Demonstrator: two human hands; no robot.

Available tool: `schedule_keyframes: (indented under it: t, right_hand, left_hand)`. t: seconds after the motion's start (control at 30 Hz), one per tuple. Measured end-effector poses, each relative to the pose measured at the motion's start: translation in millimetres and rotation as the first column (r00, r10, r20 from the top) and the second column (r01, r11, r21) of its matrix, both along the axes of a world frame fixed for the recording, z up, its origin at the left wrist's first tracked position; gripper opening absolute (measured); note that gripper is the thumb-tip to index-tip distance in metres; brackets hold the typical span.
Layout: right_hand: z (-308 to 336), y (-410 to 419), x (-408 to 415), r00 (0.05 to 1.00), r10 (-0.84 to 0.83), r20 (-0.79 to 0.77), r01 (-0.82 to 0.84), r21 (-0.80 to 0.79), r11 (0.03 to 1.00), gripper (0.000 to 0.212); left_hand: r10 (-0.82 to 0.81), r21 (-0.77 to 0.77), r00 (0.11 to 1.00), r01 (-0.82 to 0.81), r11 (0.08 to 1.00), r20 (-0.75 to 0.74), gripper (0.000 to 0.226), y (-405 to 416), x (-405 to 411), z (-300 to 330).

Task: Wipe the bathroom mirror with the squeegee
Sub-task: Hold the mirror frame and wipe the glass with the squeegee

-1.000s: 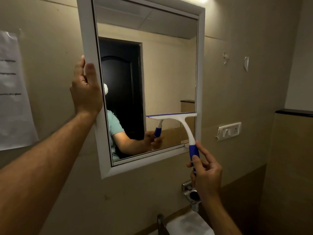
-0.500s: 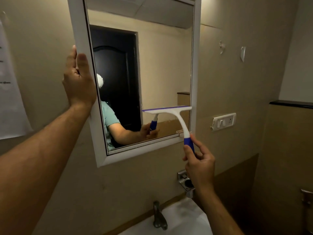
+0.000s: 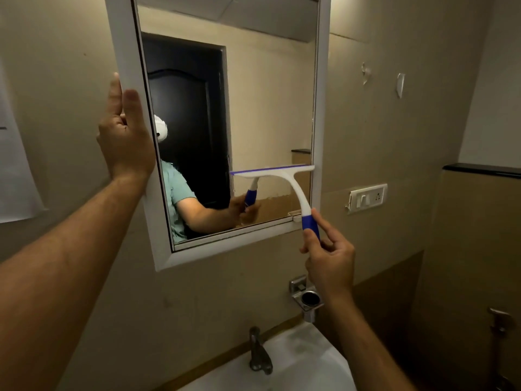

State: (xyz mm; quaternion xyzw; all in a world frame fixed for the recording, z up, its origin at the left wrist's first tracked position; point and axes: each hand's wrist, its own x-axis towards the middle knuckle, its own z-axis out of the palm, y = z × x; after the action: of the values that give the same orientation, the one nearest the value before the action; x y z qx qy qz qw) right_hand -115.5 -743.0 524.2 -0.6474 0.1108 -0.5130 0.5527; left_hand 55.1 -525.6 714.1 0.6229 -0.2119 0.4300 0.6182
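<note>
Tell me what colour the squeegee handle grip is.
Blue, on a white squeegee; the right hand holds that grip. The head view shows it clearly.

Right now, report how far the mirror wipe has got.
Done: cannot tell; no streaks or wet patches show on the glass. In hand: the right hand pinches the squeegee, blade low on the mirror's right side, while the left hand steadies the frame. Left: apparently the bottom strip.
</note>
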Motion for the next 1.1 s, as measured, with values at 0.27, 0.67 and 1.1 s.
schedule_keyframes:
  t: [0.27,0.67,1.1]
  right_hand:
    - [-15.3,2.9,-9.4,0.999,0.0,-0.048,0.001,0.007,1.0,0.038]
    - [4.2,15.1,-1.6,0.999,0.009,-0.046,-0.013,-0.091,0.996,0.043]
    - [28.3,12.1,4.2,0.999,0.051,-0.017,-0.052,-0.041,0.998,0.044]
  left_hand:
    - [-0.014,-0.035,1.0,0.014,0.999,-0.001,0.048,0.3,1.6,-0.6]
    - [-0.054,-0.018,0.998,0.054,0.998,-0.015,0.047,0.9,-9.2,-2.0]
    - [-0.118,-0.045,0.993,0.118,0.992,-0.012,0.046,-2.5,-12.5,-2.5]
